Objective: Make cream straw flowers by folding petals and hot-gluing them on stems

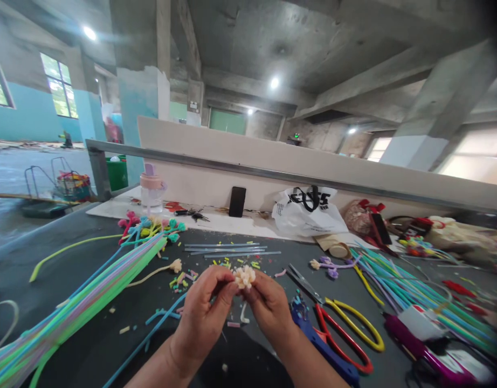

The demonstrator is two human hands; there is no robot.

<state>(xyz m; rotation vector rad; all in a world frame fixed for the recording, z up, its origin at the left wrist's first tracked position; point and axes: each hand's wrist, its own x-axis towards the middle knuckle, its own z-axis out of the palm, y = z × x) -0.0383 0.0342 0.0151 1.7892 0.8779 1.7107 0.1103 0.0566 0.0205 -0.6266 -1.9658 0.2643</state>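
Note:
Both hands meet over the middle of the dark table around a small cream flower (244,277) with many curled petals. My left hand (206,310) pinches its left side between thumb and fingers. On the other side, my right hand (271,307) has its fingertips closed on the flower's lower right. A thin pale stem piece (244,313) shows below the fingers. To the right lie scissors with yellow handles (356,319), a red-handled tool (341,339) and a blue-handled tool (313,337). A similar cream flower on a stem (174,266) rests left of my left hand.
A bundle of coloured stems (107,291) lies left, another bundle (410,291) right. Clear sticks (232,249) and cut scraps (184,280) are scattered beyond my hands. Along the back stand a bottle (151,188), a phone (237,201) and a white bag (307,213). A purple glue gun (418,345) lies right.

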